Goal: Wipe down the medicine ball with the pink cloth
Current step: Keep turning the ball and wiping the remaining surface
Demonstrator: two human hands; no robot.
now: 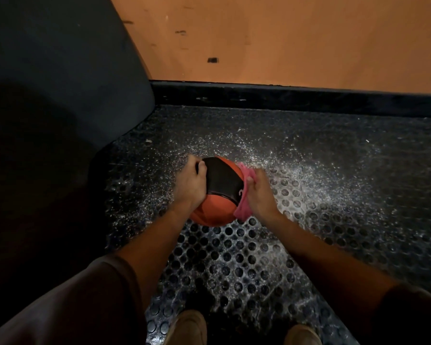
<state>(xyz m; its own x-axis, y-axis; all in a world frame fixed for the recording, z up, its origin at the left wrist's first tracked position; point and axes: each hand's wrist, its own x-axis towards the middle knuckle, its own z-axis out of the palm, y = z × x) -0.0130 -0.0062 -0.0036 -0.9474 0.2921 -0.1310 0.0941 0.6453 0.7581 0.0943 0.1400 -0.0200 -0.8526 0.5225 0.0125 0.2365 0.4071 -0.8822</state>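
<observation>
1. The medicine ball [217, 195] sat in the middle of the view, between the person's two hands and over the studded black floor [234, 257]. Whether it rested on the floor or was lifted clear could not be told.
2. The ball was round, so it had no long axis of its own. Its broad black panel faced up toward the camera and ran from the far left down to the near right, with orange showing at the far edge and across the near underside. A small pale mark sat at the panel's right end, too small to read.
3. The left hand [189, 183] clasped the ball's left side, its fingers curled over the far upper edge of the black panel.
4. The right hand [259, 192] pressed the pink cloth [244, 207] against the ball's right side, thumb hooked over the fabric. The other fingers were blurred and mostly hidden behind it.
5. The cloth lay bunched along the ball's right curve, its length running far to near, and its lower end hung just below the wrist.
6. Pale specks were scattered over the floor around the ball.
7. An orange wall [284, 41] stood beyond, above a black baseboard [284, 95].
</observation>
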